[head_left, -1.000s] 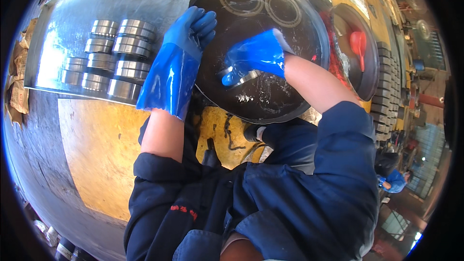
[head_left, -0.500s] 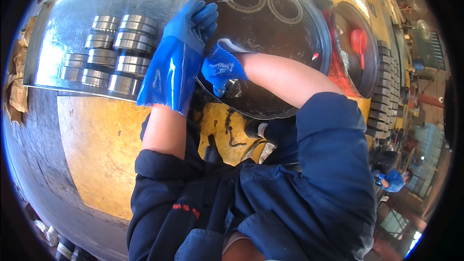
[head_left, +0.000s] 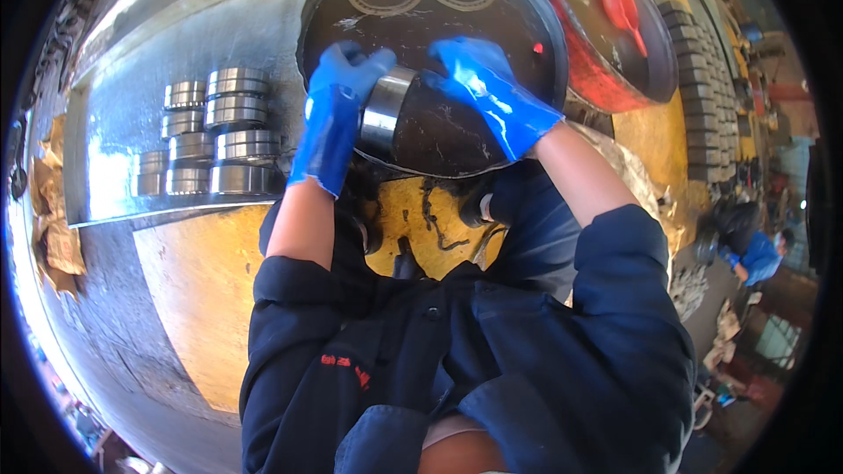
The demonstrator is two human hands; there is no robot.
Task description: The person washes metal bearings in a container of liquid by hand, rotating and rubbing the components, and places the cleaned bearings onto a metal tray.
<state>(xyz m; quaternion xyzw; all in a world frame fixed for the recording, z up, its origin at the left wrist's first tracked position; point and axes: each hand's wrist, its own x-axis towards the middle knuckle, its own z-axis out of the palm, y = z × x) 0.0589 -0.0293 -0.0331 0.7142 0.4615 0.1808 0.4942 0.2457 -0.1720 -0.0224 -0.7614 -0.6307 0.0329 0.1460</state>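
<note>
Nearest, filling the lower centre of the frame: a dark navy jacket (head_left: 527, 342) with rolled sleeves and small red marks on the chest. Just above, near mid-frame: dark trousers (head_left: 536, 219), parted over a stained yellow floor patch (head_left: 395, 250).

Higher, left of centre: the left hand (head_left: 342, 75) in a long blue glove, clamped on a wide, shiny metal ring (head_left: 385, 112), with the thumb over its upper edge. Holds the ring tilted at the near left part of a dark round tub (head_left: 457, 140), upper centre of the frame. To the right, apart from the left: the right hand (head_left: 479, 70), gloved alike, with fingers loosely bent beside the ring. Cannot tell from this angle about contact between these fingers and the metal.

Farther into the tub, at the top of the frame: two flat rings (head_left: 384, 10) side by side; toward the right rim, a small red object (head_left: 538, 48).

Left of frame: a metal table (head_left: 114, 123), bearing shiny rings (head_left: 237, 110) grouped close together. By the left edge: crumpled brown paper (head_left: 61, 202).

Upper right: a red basin (head_left: 606, 92), holding a red ladle (head_left: 621, 9). Beyond: dark ribbed blocks (head_left: 698, 92) in a row. Farthest, toward the right edge: a person in blue (head_left: 762, 262), small and blurred.
</note>
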